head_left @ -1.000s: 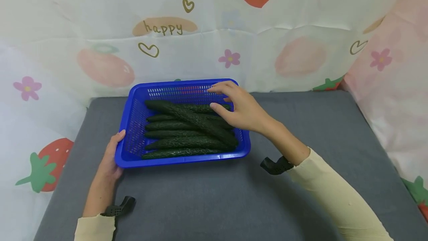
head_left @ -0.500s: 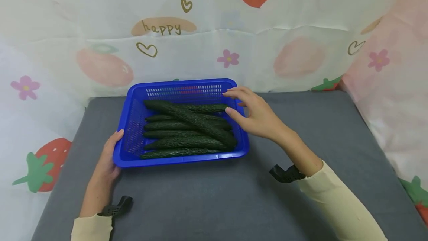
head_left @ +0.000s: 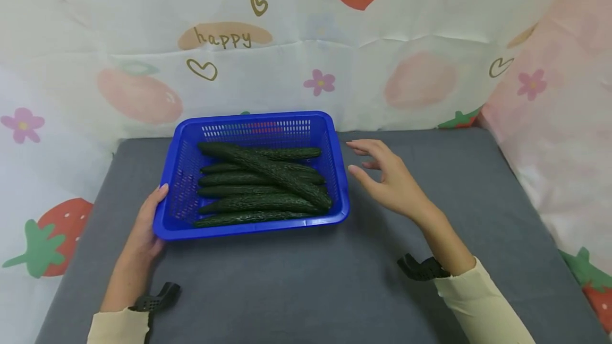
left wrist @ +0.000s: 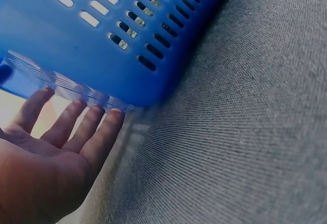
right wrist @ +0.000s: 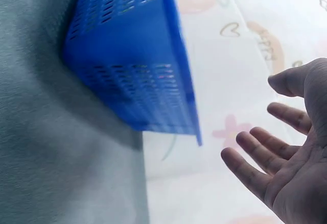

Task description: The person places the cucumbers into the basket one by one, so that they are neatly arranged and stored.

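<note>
A blue plastic basket (head_left: 253, 229) with slotted walls stands on the grey cloth, holding several dark green cucumbers (head_left: 258, 204). One cucumber (head_left: 274, 171) lies slantwise across the others. My left hand (head_left: 141, 227) holds the basket's left end, thumb on the rim; in the left wrist view its fingers (left wrist: 104, 134) touch the outer wall from below the rim. Just off the basket's right end is my right hand (head_left: 389, 182), raised, fingers loosely bent and apart. The right wrist view shows a gap between that hand and the basket wall (right wrist: 120, 45).
A grey cloth-covered table (head_left: 287, 291) spreads around the basket. Behind it hangs a white curtain (head_left: 363, 94) printed with fruit, flowers and hearts, close to the basket's far side. Pink fabric (head_left: 564, 121) hangs at the right. Black wrist mounts (head_left: 423, 268) sit on both forearms.
My right hand has drawn back from above the basket to the right, past its right rim. The left hand keeps its hold. Basket and cucumbers have not moved; the head view shifts slightly.
</note>
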The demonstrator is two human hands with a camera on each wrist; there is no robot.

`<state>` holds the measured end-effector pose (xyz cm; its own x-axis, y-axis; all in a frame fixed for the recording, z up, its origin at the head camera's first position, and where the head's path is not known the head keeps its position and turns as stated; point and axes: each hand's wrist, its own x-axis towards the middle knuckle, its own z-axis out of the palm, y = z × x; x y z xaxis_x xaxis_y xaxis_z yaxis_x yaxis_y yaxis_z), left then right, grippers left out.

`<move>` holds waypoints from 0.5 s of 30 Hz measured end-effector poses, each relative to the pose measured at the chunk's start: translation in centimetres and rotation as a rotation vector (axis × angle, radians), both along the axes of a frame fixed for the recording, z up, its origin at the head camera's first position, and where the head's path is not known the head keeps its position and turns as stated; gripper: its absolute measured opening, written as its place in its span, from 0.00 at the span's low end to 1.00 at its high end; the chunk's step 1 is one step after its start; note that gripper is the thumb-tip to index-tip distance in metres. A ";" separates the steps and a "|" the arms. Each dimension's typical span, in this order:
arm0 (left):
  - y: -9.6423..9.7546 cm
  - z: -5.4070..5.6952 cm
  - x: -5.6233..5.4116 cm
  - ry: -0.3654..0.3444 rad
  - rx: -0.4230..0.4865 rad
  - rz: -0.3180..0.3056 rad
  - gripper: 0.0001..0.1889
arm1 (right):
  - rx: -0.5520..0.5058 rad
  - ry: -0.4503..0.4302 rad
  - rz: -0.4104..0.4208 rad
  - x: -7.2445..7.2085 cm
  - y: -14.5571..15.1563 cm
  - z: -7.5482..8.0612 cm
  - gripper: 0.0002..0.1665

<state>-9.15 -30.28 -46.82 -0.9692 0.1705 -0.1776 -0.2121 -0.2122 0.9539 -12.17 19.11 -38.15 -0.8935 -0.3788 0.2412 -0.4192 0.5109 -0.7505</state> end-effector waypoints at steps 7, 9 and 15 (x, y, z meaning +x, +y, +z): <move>0.2 -0.1 -0.3 0.026 -0.029 -0.023 0.27 | -0.019 -0.024 -0.044 0.9 1.8 -1.5 0.27; 0.3 -0.1 -0.4 0.027 -0.023 -0.021 0.26 | -0.023 -0.015 -0.053 1.1 2.2 -1.7 0.27; -0.1 -0.1 -0.2 0.033 0.021 -0.029 0.22 | -0.029 0.016 -0.084 1.5 3.2 -2.1 0.26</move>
